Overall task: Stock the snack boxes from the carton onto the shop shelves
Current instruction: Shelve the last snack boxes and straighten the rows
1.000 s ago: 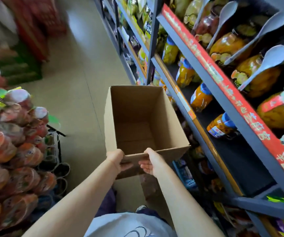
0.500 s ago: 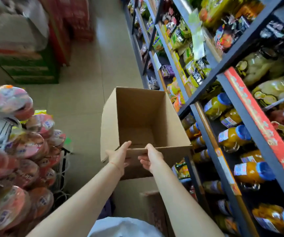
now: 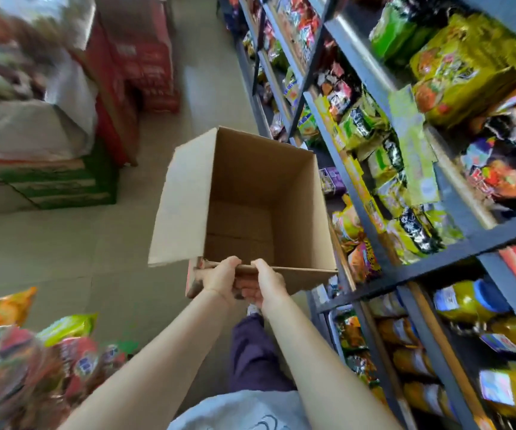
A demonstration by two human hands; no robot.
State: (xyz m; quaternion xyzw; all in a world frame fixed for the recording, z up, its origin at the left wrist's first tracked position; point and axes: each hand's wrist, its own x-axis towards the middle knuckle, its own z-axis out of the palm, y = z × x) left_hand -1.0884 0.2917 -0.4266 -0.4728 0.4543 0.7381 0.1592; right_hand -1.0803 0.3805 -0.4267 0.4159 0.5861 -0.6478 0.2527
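Head view, centre frame: both the left hand and right hand grip the near rim of a carton that looks empty, so stocking seems finished.

The brown cardboard carton is open at the top and shows only its bare bottom inside. It is held above the floor – tilted a little – just beside the dark metal shop shelves, its left flap standing up.
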